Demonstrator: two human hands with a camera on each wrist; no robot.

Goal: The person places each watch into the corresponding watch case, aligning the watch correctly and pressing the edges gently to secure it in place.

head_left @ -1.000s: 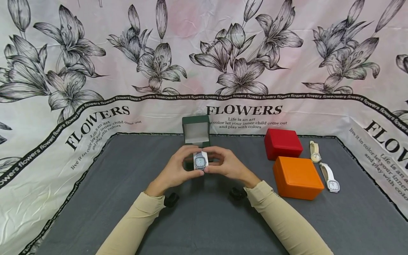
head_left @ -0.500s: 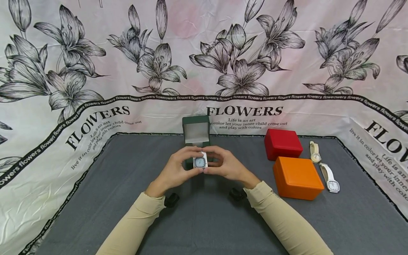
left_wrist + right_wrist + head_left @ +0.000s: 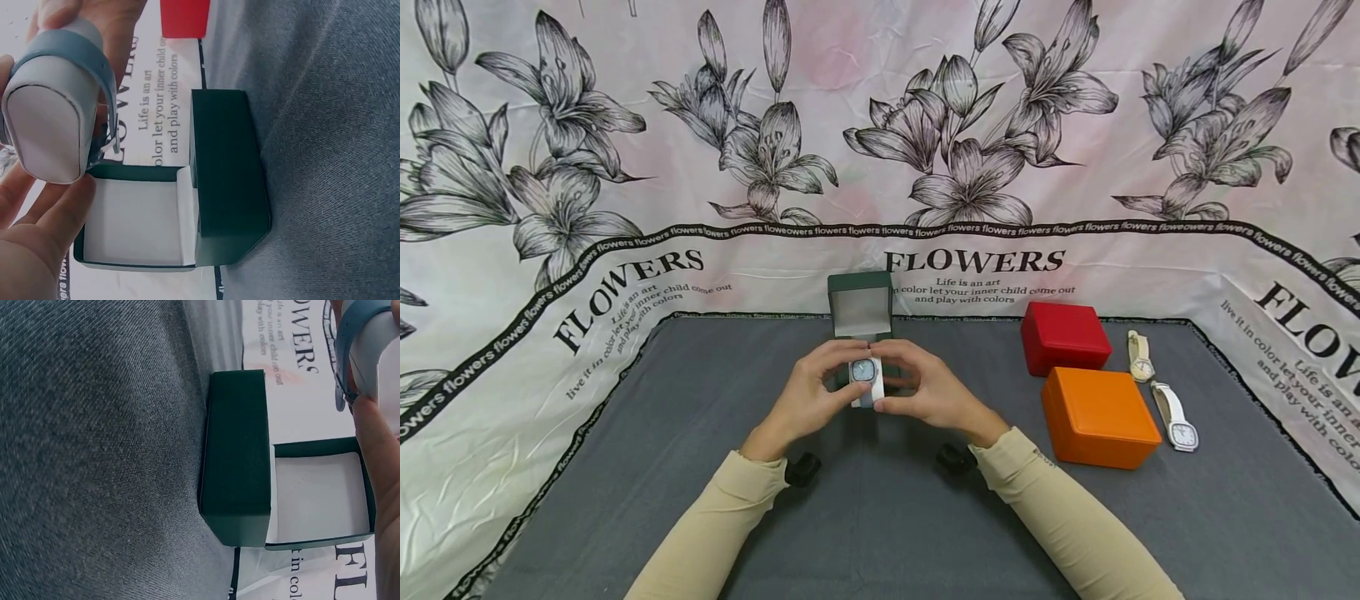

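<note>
A wristwatch (image 3: 863,370) with a pale square-shaped face and a blue strap (image 3: 69,47) is wrapped around a white watch cushion (image 3: 45,132). My left hand (image 3: 808,392) grips it from the left, thumb across the front just below the watch face. From the other side my right hand (image 3: 936,387) holds the cushion's right end between thumb and fingers. The strap's loose end and buckle show at the side in the left wrist view. Just behind the hands stands a green watch box (image 3: 860,307), lid raised, with white lining; the hands partly cover its base in the head view.
To the right, a red box (image 3: 1066,339) and an orange box (image 3: 1101,417) sit closed. Beside them lie a cream-strapped watch (image 3: 1140,358) and a white-strapped watch (image 3: 1176,418). A grey cloth (image 3: 865,517) covers the table, with a flower-printed sheet (image 3: 760,283) behind.
The watch and cushion have turned in my hands: the face has shifted up and left, and strap now shows below it. My left thumb has moved up. The boxes have not moved.
</note>
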